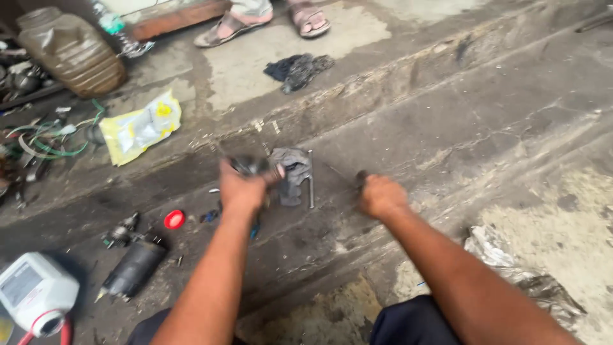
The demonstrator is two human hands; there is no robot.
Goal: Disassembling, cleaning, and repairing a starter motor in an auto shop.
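Observation:
My left hand [241, 190] is closed around a small dark metal part [250, 165] that sticks up out of the fist, blurred by motion. My right hand [381, 195] is clenched over a thin dark tool [361, 175]; only its tip shows above the knuckles. Between the two hands a grey rag [293, 174] lies on the oily concrete floor with a metal wrench [311, 185] beside it. Both forearms reach out from the bottom of the view.
A black cylindrical motor [133, 268], a red cap [174, 219] and a white jug [35, 292] lie at left. A yellow plastic bag [142, 127], green wires [54, 142], a brown container [71, 51], a black rag [299, 69]. Another person's sandalled feet [263, 22] stand beyond.

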